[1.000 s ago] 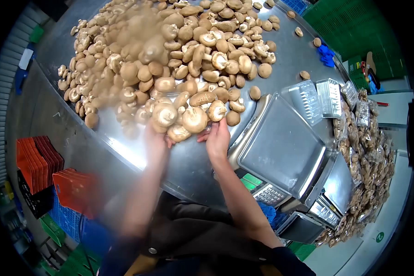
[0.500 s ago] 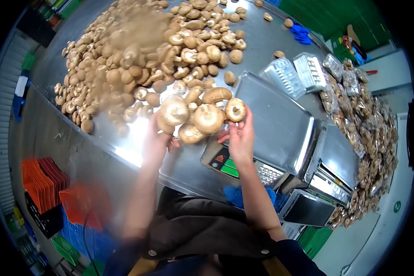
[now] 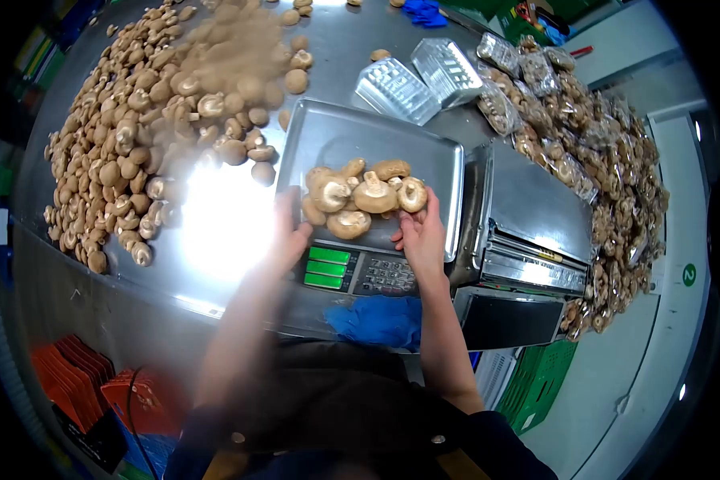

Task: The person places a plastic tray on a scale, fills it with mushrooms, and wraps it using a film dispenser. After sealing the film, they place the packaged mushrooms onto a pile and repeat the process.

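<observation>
Several brown shiitake mushrooms [image 3: 374, 194] sit bunched together over the metal pan of a weighing scale [image 3: 440, 160]. The clear tray under them barely shows. At the left end of this bunch, my left hand [image 3: 290, 236] is closed at the tray's edge; part of it is blurred. My right hand [image 3: 422, 238] is at the other end, thumb and fingers closed around a single mushroom [image 3: 412, 194] with its pale underside showing. Below the pan are the scale's green displays [image 3: 327, 268] and keypad.
A large heap of loose mushrooms [image 3: 112, 172] covers the table's left side. Clear plastic trays [image 3: 448, 72] lie behind the scale. To the right stand a wrapping machine [image 3: 540, 216] and piled packed mushrooms [image 3: 616, 176]. Blue plastic [image 3: 376, 320] lies in front; orange crates [image 3: 72, 372] are lower left.
My view has turned right. Both hands have carried the tray of mushrooms from beside the heap to over the scale pan. The single mushroom remains in my right hand.
</observation>
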Motion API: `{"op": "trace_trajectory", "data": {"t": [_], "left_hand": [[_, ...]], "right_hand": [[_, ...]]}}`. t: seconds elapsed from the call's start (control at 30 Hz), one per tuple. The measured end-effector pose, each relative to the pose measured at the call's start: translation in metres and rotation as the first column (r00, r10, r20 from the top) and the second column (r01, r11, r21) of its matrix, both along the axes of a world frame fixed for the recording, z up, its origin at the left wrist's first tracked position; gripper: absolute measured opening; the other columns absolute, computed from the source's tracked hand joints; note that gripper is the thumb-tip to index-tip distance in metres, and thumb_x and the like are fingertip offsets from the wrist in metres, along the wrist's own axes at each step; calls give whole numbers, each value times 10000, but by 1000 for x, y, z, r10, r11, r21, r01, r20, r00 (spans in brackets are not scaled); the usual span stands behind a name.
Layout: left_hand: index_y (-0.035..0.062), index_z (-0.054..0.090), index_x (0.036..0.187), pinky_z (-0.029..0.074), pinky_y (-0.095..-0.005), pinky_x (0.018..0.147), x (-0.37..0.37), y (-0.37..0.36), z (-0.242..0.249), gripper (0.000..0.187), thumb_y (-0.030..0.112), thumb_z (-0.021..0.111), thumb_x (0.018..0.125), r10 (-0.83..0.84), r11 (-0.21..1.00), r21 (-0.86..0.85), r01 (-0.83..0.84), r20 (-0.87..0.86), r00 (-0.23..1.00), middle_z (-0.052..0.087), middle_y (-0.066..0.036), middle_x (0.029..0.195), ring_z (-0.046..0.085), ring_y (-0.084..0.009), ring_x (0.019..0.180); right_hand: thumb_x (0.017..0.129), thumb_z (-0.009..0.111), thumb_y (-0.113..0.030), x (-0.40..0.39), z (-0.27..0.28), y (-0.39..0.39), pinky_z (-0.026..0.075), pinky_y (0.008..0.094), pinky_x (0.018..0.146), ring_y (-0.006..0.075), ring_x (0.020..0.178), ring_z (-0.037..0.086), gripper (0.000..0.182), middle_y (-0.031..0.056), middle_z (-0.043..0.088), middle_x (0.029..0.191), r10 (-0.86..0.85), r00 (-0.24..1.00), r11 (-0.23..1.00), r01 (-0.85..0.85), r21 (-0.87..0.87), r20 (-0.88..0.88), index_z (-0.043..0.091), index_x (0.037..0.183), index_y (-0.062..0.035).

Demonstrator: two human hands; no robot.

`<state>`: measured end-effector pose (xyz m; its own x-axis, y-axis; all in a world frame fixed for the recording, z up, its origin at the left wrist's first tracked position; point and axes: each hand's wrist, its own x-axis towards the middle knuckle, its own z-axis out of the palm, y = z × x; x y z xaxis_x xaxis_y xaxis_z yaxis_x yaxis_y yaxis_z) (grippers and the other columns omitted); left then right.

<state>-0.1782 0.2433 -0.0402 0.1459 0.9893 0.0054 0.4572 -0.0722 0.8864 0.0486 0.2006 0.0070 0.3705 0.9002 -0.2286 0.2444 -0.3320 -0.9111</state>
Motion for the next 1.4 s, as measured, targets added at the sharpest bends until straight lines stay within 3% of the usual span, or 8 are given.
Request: {"op": "trace_trajectory", "data": {"t": [0.2, 0.47, 0.6, 0.83, 0.97, 1.17, 1.27, 1.4], "left_hand": [[-5, 409, 1320, 503, -278, 628, -7, -12, 70, 638, -35, 640, 725, -40, 991, -127, 43, 24, 999, 556, -136, 1183, 580, -152, 670], [-16, 455, 1280, 476, -223, 540, 7, -24, 36, 613, -15, 710, 722, 78, 997, -37, -72, 195, 978, 605, -99, 1109, 563, -91, 632], [28, 464, 1299, 446, -189, 514, -7, -28, 50, 618, -45, 637, 710, 209, 961, -258, -97, 453, 867, 580, -88, 1151, 576, -92, 668], [64, 569, 1221, 409, -185, 482, -24, -36, 46, 558, -10, 606, 669, 145, 987, -100, -123, 249, 958, 635, -47, 1073, 561, -78, 683], [-13, 561, 1171, 407, -203, 450, -46, -59, 55, 462, 9, 501, 714, 271, 907, -414, -76, 436, 858, 637, -98, 1010, 565, -118, 604], [60, 576, 1073, 468, -290, 466, -83, -126, 6, 418, 435, 474, 919, 541, 771, -634, -63, 599, 591, 631, -92, 946, 621, -195, 705], [91, 589, 1008, 461, -278, 447, -90, -136, 24, 415, 485, 519, 896, 742, 630, -776, -37, 587, 323, 626, -93, 953, 621, -202, 699], [43, 575, 1018, 493, -291, 497, -131, -135, -14, 438, 454, 460, 920, 700, 693, -718, -58, 651, 294, 620, -148, 1015, 630, -233, 761]], "right_hand": [[848, 641, -52, 8, -4, -7, 466, 254, 540, 94, 557, 563, 502, 99, 636, 808, 38, 919, 985, -101, 141, 392, 447, 1311, -35], [903, 571, -33, 15, -11, -15, 454, 194, 488, 63, 581, 571, 413, 118, 596, 1102, -100, 995, 991, 97, 88, 24, 458, 1299, -8], [925, 561, -66, 13, -7, -25, 429, 175, 483, 77, 631, 585, 408, 79, 641, 921, -175, 965, 939, 223, 262, -194, 432, 1302, 22], [921, 547, -26, -22, 11, -47, 463, 183, 525, 89, 701, 599, 403, 96, 621, 982, -23, 954, 882, 160, 444, -299, 424, 1301, 23], [865, 568, 38, -62, 23, -63, 519, 215, 603, 113, 783, 621, 419, 98, 621, 1033, 196, 935, 917, -68, 393, -296, 485, 1273, -8], [828, 614, -53, -139, 26, -84, 506, 404, 805, 394, 1000, 579, 536, 198, 432, 1263, 708, 702, 692, -712, 118, 85, 379, 1308, -19], [828, 614, -58, -145, 17, -89, 499, 402, 813, 390, 984, 573, 546, 194, 441, 1246, 792, 608, 573, -771, 278, 52, 368, 1311, 12], [820, 615, -54, -150, 0, -84, 502, 419, 803, 383, 969, 577, 505, 188, 449, 1213, 842, 530, 485, -826, 287, 103, 408, 1275, 14]]}}
